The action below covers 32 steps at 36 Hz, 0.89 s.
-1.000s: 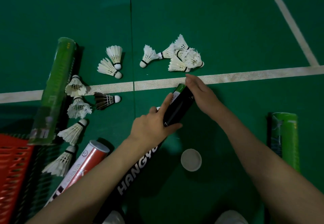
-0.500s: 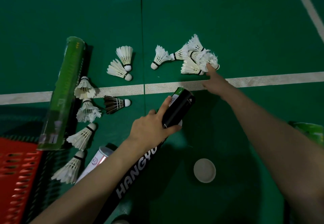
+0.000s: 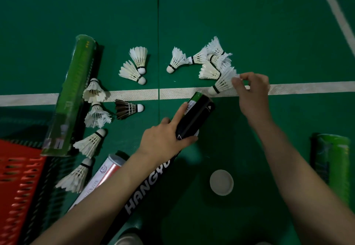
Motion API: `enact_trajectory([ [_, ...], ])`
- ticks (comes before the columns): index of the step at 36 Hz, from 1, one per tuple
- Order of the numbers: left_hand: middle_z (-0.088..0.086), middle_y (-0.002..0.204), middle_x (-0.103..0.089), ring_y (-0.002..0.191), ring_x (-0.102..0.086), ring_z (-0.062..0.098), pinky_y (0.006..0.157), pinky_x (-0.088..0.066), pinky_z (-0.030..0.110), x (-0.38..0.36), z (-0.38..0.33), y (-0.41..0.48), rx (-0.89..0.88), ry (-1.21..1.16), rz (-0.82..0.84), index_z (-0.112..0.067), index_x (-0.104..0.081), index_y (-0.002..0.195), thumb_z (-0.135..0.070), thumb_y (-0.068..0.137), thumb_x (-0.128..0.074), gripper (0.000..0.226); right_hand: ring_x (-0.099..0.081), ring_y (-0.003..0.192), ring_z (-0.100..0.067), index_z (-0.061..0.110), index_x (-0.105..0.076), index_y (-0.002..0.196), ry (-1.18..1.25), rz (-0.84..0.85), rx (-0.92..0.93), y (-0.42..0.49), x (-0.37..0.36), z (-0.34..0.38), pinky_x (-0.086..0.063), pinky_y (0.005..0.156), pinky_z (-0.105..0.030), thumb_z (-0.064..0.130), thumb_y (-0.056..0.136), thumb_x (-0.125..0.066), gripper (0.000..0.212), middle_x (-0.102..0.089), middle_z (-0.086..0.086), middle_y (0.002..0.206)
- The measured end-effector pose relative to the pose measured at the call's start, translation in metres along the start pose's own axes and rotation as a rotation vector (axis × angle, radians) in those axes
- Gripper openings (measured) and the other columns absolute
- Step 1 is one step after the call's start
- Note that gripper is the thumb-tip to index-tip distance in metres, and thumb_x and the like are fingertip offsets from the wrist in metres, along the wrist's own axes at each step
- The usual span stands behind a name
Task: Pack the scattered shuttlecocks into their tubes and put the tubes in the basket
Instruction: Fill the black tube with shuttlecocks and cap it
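My left hand (image 3: 165,141) grips a long black tube (image 3: 194,118) marked HANGYU, its open mouth tilted up toward the white court line. My right hand (image 3: 251,91) pinches the feather edge of a white shuttlecock (image 3: 222,82), cork pointing down-left toward the tube mouth. A cluster of white shuttlecocks (image 3: 209,60) lies just beyond it. Two more white shuttlecocks (image 3: 137,66) lie left of the floor seam, and several white shuttlecocks (image 3: 94,110) lie by the green tube, with one dark-feathered shuttlecock (image 3: 127,108) beside them.
A green tube (image 3: 73,95) rests with one end on the red basket (image 3: 17,191) at the lower left. A white-and-red tube (image 3: 103,175) lies under my left forearm. Another green tube (image 3: 332,166) lies at the right. A round white cap (image 3: 221,182) sits on the green floor.
My right hand left the tube mouth, reached to the shuttlecock cluster and now has one shuttlecock pinched and drawn toward the tube. My left hand kept the black tube steady.
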<state>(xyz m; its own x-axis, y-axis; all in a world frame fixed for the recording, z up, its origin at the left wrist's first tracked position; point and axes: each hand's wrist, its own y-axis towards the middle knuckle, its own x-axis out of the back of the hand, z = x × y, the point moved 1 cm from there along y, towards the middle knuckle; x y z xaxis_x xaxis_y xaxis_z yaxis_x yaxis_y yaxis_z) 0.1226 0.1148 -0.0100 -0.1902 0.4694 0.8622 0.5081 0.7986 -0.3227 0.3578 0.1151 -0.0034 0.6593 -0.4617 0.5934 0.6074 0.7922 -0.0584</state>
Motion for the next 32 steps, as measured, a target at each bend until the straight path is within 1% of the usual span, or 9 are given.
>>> enact_trajectory([
  [1,0.001,0.105,-0.054,0.089,-0.062,0.032,0.072,-0.047,0.036,0.001,-0.001,-0.004,-0.009,-0.007,-0.006,-0.054,0.011,0.143,-0.075,0.078,-0.045,0.088,-0.044,0.11,-0.02,0.018,-0.055,0.096,0.058,0.031,-0.021,-0.007,0.001,0.003,-0.034,0.084,-0.024,0.031,0.094,-0.054,0.013,-0.044,-0.003,0.111],
  [3,0.0,0.105,-0.054,0.089,-0.062,0.032,0.074,-0.049,0.037,0.002,-0.004,-0.012,-0.039,-0.014,-0.02,-0.055,0.012,0.142,-0.076,0.078,-0.045,0.088,-0.051,0.093,-0.015,0.021,-0.05,0.089,0.201,0.125,-0.083,-0.02,0.0,0.008,-0.039,0.074,-0.023,0.029,0.096,-0.05,0.011,-0.055,0.001,0.099],
  [6,0.0,0.107,-0.054,0.088,-0.062,0.031,0.074,-0.051,0.038,0.001,-0.007,-0.021,-0.08,-0.022,-0.044,-0.055,0.014,0.142,-0.077,0.077,-0.044,0.089,-0.048,0.075,-0.007,0.023,-0.048,0.085,0.215,0.265,-0.078,-0.035,0.0,0.01,-0.037,0.065,-0.023,0.026,0.099,-0.044,0.016,-0.054,0.006,0.085],
  [12,-0.001,0.115,-0.055,0.092,-0.063,0.031,0.076,-0.052,0.04,0.001,-0.008,-0.035,-0.117,-0.036,-0.049,-0.056,0.015,0.14,-0.078,0.076,-0.044,0.09,-0.046,0.081,-0.013,0.015,-0.048,0.11,0.173,0.324,-0.043,-0.05,0.005,0.012,-0.035,0.066,-0.023,0.03,0.102,-0.036,0.021,-0.054,-0.003,0.097],
  [16,-0.002,0.109,-0.055,0.09,-0.062,0.029,0.074,-0.052,0.036,0.0,-0.012,-0.042,-0.148,-0.014,-0.049,-0.057,0.014,0.14,-0.078,0.076,-0.045,0.09,-0.047,0.08,-0.015,0.018,-0.049,0.106,0.119,0.333,-0.004,-0.052,0.011,0.016,-0.036,0.066,-0.025,0.03,0.101,-0.037,0.017,-0.056,-0.007,0.094],
  [22,-0.001,0.108,-0.057,0.088,-0.063,0.029,0.073,-0.052,0.036,0.001,-0.015,-0.043,-0.155,-0.026,-0.06,-0.055,0.011,0.142,-0.079,0.075,-0.043,0.09,-0.044,0.074,-0.006,0.019,-0.048,0.095,0.144,0.362,-0.037,-0.056,0.013,0.019,-0.035,0.068,-0.024,0.036,0.101,-0.035,0.022,-0.049,0.01,0.08],
  [24,-0.001,0.108,-0.058,0.088,-0.063,0.029,0.073,-0.052,0.036,0.002,-0.015,-0.042,-0.152,-0.023,-0.064,-0.055,0.011,0.143,-0.079,0.075,-0.043,0.089,-0.045,0.08,-0.007,0.016,-0.05,0.101,0.2,0.384,-0.083,-0.059,0.009,0.02,-0.035,0.07,-0.023,0.042,0.101,-0.032,0.031,-0.051,0.008,0.087],
  [27,-0.001,0.107,-0.057,0.088,-0.062,0.03,0.073,-0.05,0.036,0.004,-0.017,-0.039,-0.133,-0.019,-0.078,-0.056,0.011,0.142,-0.079,0.075,-0.043,0.089,-0.044,0.098,-0.006,0.017,-0.05,0.122,0.263,0.441,-0.146,-0.061,0.001,0.023,-0.032,0.081,-0.017,0.049,0.099,-0.028,0.045,-0.049,0.007,0.105],
  [32,0.0,0.107,-0.056,0.091,-0.062,0.031,0.076,-0.051,0.038,0.003,-0.015,-0.03,-0.09,-0.017,-0.06,-0.056,0.011,0.142,-0.078,0.076,-0.043,0.088,-0.05,0.093,0.003,0.022,-0.054,0.109,0.233,0.513,-0.123,-0.056,-0.011,0.022,-0.034,0.076,-0.016,0.055,0.097,-0.027,0.044,-0.056,0.011,0.101],
])
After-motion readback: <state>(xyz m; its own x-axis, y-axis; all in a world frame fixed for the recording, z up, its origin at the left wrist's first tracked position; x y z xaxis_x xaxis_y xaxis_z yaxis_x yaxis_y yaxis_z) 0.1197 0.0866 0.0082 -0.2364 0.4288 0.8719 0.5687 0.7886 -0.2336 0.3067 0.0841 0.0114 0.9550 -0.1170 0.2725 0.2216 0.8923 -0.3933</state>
